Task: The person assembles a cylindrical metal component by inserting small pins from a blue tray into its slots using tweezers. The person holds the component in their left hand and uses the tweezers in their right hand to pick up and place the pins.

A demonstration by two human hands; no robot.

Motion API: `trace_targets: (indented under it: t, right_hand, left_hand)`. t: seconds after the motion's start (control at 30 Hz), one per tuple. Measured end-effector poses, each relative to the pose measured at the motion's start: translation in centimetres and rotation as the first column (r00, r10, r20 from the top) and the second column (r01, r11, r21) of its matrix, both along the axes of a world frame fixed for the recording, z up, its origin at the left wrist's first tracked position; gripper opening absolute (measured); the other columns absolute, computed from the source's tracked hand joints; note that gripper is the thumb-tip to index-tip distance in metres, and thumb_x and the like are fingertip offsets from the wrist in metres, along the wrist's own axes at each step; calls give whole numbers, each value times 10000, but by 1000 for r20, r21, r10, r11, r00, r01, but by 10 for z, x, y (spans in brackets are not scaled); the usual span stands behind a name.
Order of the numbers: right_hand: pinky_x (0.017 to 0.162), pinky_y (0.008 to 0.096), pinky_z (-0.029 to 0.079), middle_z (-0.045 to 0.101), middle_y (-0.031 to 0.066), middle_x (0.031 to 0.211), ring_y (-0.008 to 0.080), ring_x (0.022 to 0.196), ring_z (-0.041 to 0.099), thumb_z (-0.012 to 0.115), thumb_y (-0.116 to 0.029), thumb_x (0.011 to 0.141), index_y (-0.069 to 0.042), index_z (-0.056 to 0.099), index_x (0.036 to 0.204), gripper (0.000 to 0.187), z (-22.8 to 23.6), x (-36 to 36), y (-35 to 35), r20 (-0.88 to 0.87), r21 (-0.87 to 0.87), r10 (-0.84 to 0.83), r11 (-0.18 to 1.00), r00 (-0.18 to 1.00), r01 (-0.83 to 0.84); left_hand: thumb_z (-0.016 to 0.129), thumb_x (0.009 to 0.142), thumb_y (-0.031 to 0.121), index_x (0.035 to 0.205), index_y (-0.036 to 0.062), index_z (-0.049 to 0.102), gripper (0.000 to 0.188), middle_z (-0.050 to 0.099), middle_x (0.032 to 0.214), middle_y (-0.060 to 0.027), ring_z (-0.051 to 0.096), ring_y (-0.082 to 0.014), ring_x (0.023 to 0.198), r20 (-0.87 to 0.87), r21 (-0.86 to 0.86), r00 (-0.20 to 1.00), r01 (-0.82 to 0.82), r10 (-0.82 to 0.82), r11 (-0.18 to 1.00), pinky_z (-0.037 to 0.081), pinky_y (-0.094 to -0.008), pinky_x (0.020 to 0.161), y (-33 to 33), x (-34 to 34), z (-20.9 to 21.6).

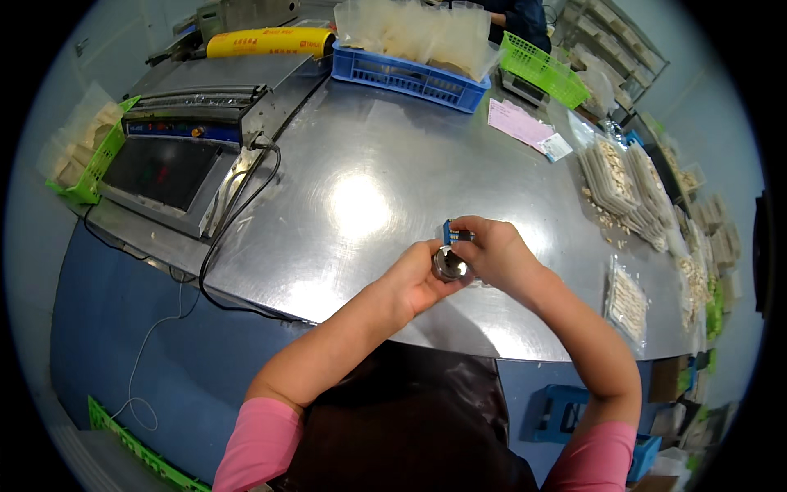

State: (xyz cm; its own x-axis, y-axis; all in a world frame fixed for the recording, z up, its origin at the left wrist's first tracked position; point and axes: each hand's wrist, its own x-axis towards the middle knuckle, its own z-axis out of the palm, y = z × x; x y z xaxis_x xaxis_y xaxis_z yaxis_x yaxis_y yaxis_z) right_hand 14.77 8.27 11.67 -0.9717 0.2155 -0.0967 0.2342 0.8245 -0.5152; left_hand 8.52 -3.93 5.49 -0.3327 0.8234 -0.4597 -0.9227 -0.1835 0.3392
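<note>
Close in front of me, over the steel table [328,246], my left hand [416,283] is closed around a small round shiny metal piece [449,264]. Its top looks hollow or mirror-like; its exact kind is too small to tell. Just above it my right hand [498,256] pinches a small blue block with pale markings and a dark end [452,233]. The right fingertips are at the rim of the metal piece, and I cannot tell whether the blue block touches it. Parts of both things are hidden by my fingers.
At the left stands a wrapping machine [176,164] with a black cable [221,246] and a yellow film roll [270,43]. A blue basket of bags [410,72], pink paper [518,123] and a green basket [541,70] lie far back. Packed trays [607,176] and a bagged pack [626,299] lie right.
</note>
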Motion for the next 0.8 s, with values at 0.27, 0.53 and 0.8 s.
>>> trace_targets:
  t: [0.27, 0.53, 0.8]
  right_hand:
    - [683, 309, 498, 655, 112, 760, 183, 721, 626, 704, -215, 773, 2, 635, 1008, 327, 22, -3, 4, 295, -123, 127, 988, 947, -94]
    - [632, 391, 516, 663, 144, 749, 326, 690, 645, 591, -377, 856, -83, 694, 883, 313, 19, 1, -10, 181, 434, 101, 885, 978, -171]
    - [676, 429, 511, 652, 208, 781, 377, 759, 639, 639, -159, 815, 1, 596, 1036, 277, -3, -2, 2, -91, 147, 52, 988, 994, -38]
  left_hand:
    - [272, 987, 157, 1180, -47, 423, 319, 533, 1149, -180, 543, -275, 1097, -32, -10, 998, 46, -46, 999, 477, -440, 969, -1, -1, -6]
    - [335, 972, 139, 1156, -27, 455, 275, 543, 1148, -162, 566, -259, 1060, -18, 41, 999, 43, -42, 998, 461, -434, 987, -1, -5, -16]
    - [317, 991, 150, 1193, -46, 413, 298, 522, 1149, -185, 568, -260, 1033, -6, 6, 1000, 22, -22, 1000, 513, -407, 919, -3, -1, -2]
